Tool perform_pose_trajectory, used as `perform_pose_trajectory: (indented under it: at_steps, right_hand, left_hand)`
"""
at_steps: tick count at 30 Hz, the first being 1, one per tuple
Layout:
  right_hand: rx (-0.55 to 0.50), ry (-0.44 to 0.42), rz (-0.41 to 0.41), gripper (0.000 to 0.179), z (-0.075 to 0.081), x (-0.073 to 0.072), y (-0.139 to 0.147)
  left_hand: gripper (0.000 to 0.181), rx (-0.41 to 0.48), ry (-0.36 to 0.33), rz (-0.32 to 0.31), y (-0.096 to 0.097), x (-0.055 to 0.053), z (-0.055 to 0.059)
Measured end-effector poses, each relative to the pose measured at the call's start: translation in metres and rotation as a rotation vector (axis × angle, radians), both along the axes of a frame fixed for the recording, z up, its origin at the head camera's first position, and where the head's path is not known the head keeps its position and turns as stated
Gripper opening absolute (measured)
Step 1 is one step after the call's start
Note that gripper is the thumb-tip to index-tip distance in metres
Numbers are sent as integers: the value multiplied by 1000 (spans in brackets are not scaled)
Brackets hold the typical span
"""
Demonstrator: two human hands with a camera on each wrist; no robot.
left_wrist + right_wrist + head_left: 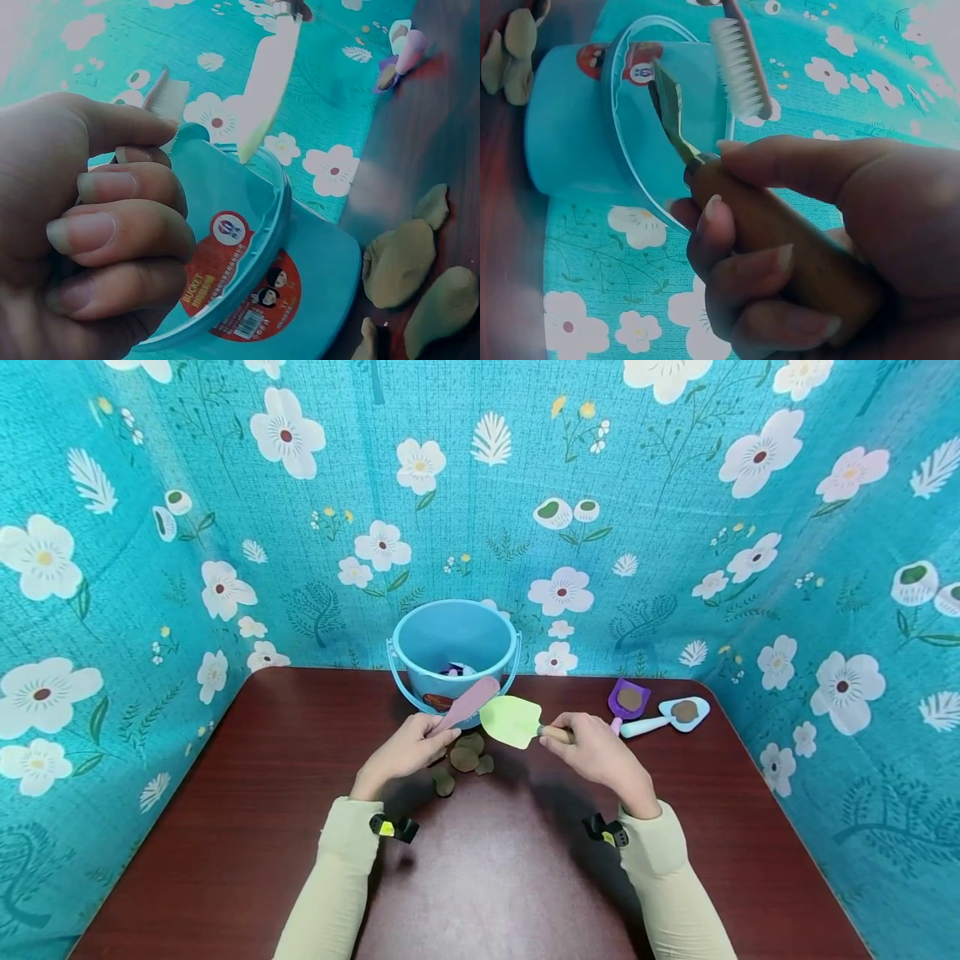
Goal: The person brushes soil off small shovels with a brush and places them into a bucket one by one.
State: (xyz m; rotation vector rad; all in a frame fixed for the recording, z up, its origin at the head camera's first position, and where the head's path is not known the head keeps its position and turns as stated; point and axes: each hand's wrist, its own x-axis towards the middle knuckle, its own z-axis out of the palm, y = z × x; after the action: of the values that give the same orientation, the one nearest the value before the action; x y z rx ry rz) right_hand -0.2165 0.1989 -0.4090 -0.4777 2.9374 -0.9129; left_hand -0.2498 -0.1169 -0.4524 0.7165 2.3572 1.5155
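In my left hand [401, 750] is a pink brush [474, 700], held by its handle with the head angled up to the right. The white bristles show in the right wrist view, where the brush [741, 71] is close to the trowel blade. My right hand [596, 752] grips the wooden handle of a small hand trowel [512, 720], its light green blade pointing left toward the brush. Whether brush and blade touch, I cannot tell. Just beyond both hands stands a blue bucket [420, 679]. Several flat brown lumps [464, 758] lie on the table below the tools.
Something white and purple [456, 670] sits inside the bucket. At the back right of the dark red table [247, 827] lie a purple scoop [622, 690] and a light blue scoop [652, 724], each with a brown lump on it. Flowered turquoise cloth [480, 527] surrounds the table.
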Motion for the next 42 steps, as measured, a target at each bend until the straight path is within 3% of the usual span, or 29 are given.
perform_pose_trajectory:
  at_steps: [14,22,27,38,42]
  right_hand:
    - [-19,59,-43,23,-6,0,-6]
    - [-58,104,-28,28,-8,0,-11]
    - [-84,105,-27,29,-7,-1,-15]
    - [-65,114,3,15,-5,0,-15]
    - [-92,120,23,15,-3,1,-15]
  left_hand:
    - [27,45,-23,-15,-1,7,11]
    - [28,34,-8,1,0,9,14]
    - [29,23,39,-8,2,10,14]
    - [32,-7,88,-66,35,16,5]
    - [30,-77,126,-57,48,19,1]
